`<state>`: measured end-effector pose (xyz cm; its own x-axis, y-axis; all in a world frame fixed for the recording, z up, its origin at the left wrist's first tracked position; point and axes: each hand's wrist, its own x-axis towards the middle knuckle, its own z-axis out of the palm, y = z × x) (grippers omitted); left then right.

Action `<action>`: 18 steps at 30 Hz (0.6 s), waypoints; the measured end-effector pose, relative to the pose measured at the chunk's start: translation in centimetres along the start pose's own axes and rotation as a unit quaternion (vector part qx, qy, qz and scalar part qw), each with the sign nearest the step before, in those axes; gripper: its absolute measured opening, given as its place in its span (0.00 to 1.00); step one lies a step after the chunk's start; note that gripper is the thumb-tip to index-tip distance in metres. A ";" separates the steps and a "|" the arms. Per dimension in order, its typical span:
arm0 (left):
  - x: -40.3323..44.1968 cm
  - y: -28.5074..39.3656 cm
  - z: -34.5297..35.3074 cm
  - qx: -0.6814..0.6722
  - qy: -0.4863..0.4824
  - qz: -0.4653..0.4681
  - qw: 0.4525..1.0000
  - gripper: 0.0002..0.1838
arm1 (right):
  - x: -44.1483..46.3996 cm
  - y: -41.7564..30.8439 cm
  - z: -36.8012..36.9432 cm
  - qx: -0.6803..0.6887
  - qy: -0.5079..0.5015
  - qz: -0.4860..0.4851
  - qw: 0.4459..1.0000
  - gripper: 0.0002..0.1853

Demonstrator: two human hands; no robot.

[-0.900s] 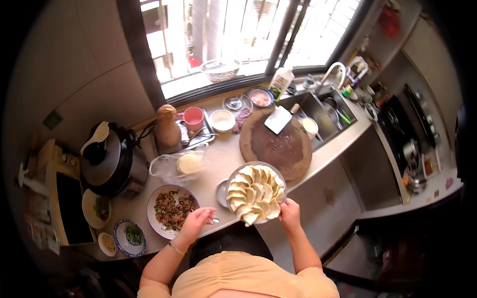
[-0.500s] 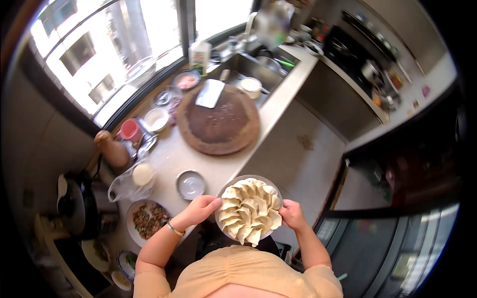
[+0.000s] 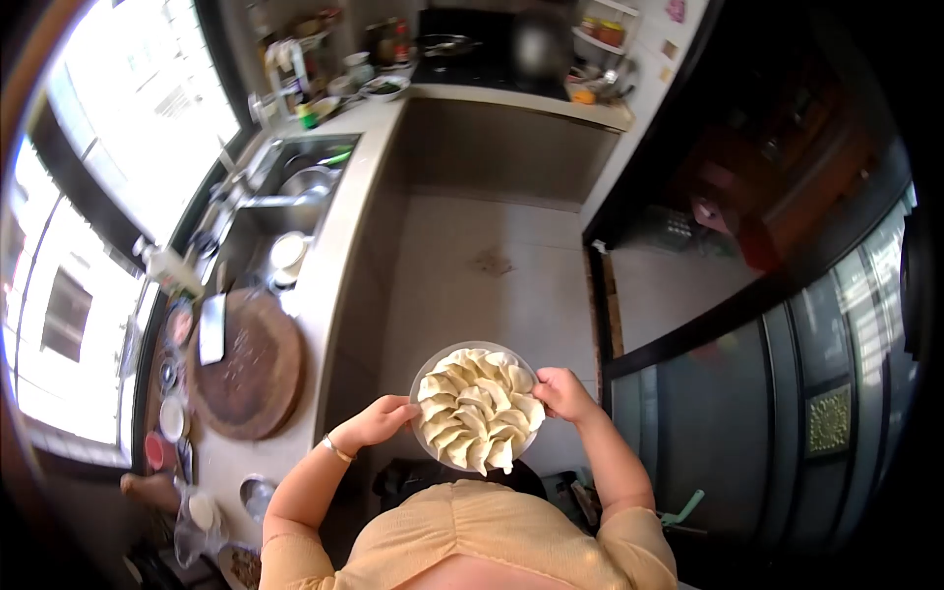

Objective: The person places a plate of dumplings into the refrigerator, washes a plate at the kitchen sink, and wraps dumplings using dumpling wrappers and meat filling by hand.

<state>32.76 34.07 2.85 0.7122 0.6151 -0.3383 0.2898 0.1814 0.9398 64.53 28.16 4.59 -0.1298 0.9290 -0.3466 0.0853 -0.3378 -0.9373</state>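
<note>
Both my hands carry a round plate in front of my body, above the floor. Uncooked dumplings lie on it in overlapping rings. My left hand grips the plate's left rim, fingers closed on the edge. On the opposite side my right hand pinches the right rim, with some fingers hidden beneath it. The plate looks roughly level, its dumplings facing up at the camera.
Along the left counter lie a round wooden chopping board with a cleaver, then a sink with bowls. A stove stands at the far end. Dark-framed sliding doors line the right side. Tiled floor stretches ahead.
My view has turned right, toward the stove and floor, so the board and counter have shifted left. The plate stays in both hands and has come away from the counter.
</note>
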 end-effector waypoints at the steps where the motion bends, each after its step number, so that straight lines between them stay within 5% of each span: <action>1: 2.8 1.1 -0.1 0.013 -0.004 0.006 1.000 0.17 | 0.9 -0.7 -2.4 0.000 0.010 -0.004 1.000 0.08; 2: 6.3 5.5 3.3 -0.020 -0.021 0.034 0.999 0.17 | -1.9 -5.9 -8.0 -0.042 0.032 0.021 0.998 0.08; 11: 24.4 6.6 -1.5 -0.007 -0.087 -0.060 0.994 0.18 | 10.4 0.0 -18.3 0.081 0.070 0.013 0.994 0.08; 18: 43.5 16.4 -2.2 0.117 -0.170 0.022 0.978 0.23 | 12.8 -2.2 -29.7 0.028 0.239 0.005 0.971 0.09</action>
<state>67.13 65.49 3.65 0.8875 0.3198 -0.3317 0.3640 -0.0455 0.9303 92.05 45.29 3.29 0.3442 0.8854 -0.3125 0.0280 -0.3424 -0.9391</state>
